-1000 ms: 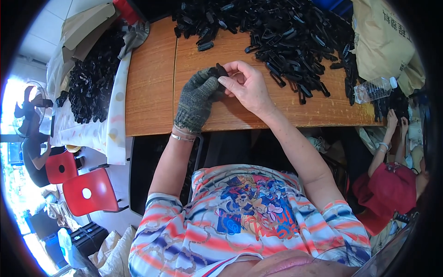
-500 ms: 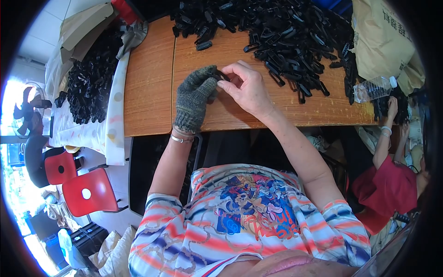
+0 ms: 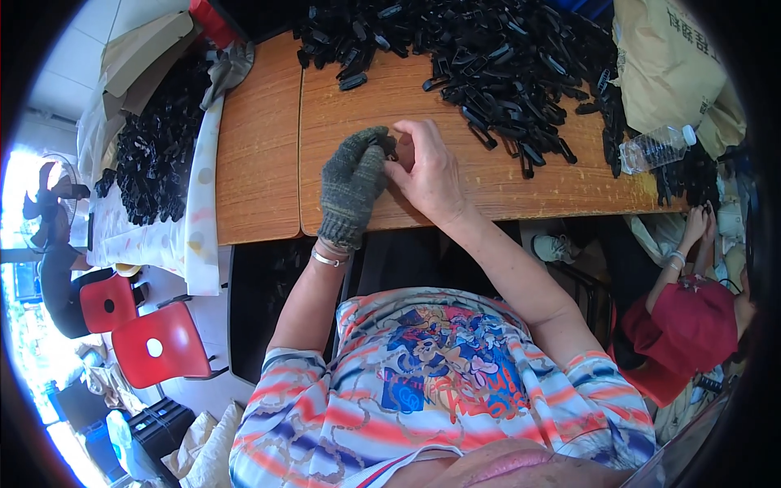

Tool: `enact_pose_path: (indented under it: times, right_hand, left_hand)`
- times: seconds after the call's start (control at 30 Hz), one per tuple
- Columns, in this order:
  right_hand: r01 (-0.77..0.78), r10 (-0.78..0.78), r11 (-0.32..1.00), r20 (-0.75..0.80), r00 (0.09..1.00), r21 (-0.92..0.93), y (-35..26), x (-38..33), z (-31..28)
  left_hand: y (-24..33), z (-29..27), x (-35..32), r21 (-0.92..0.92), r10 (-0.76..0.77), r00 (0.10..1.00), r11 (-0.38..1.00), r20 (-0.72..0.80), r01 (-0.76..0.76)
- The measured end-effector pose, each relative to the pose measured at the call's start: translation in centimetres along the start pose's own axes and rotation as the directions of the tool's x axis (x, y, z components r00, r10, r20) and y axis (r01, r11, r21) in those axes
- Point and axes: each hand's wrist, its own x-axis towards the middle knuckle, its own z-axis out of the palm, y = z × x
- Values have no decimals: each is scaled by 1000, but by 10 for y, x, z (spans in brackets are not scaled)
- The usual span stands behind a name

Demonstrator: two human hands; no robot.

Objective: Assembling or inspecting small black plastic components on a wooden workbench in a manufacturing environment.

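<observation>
My left hand (image 3: 353,183), in a dark grey-green knitted glove, is closed around a small black plastic piece (image 3: 392,153). Most of that piece is hidden by the fingers, so its full shape does not show. From the other side my bare right hand (image 3: 429,172) meets it, thumb and forefinger curled at the piece's edge. Both hands are held over the front part of the wooden table (image 3: 260,154). Beyond them lies a large heap of black plastic clip-like pieces (image 3: 504,73), long and slotted, with a single loose one (image 3: 353,81) at its left edge.
On the left, another black heap (image 3: 159,159) lies on a pale cloth beside a cardboard box (image 3: 150,61). A clear plastic bottle (image 3: 655,151) and brown paper sack (image 3: 667,65) are at the right. A co-worker in red (image 3: 687,321) sits there. Red chairs (image 3: 159,346) stand at left.
Both hands have drawn slightly nearer to me, still together at the black piece. The co-worker's hand at the right has moved down, away from the bottle.
</observation>
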Motion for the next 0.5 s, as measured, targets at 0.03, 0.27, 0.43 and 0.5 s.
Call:
enact_pose_path:
  times: [0.03,0.27,0.43,0.5]
  right_hand:
    - [-16,16,1000,27,999,2,-3,1,-2]
    - [-283,250,954,269,930,94,-10,-10,24]
    - [-329,190,928,532,825,178,-31,-2,21]
    - [-312,143,932,607,782,182,-26,4,13]
  left_hand:
    - [1,-3,0,0,0,1000,1000,4,0]
    - [-26,-20,11,73,231,971,969,67,-236]
    - [14,-54,-18,213,72,990,972,119,-96]
    - [29,-102,-31,690,-44,975,713,219,-123]
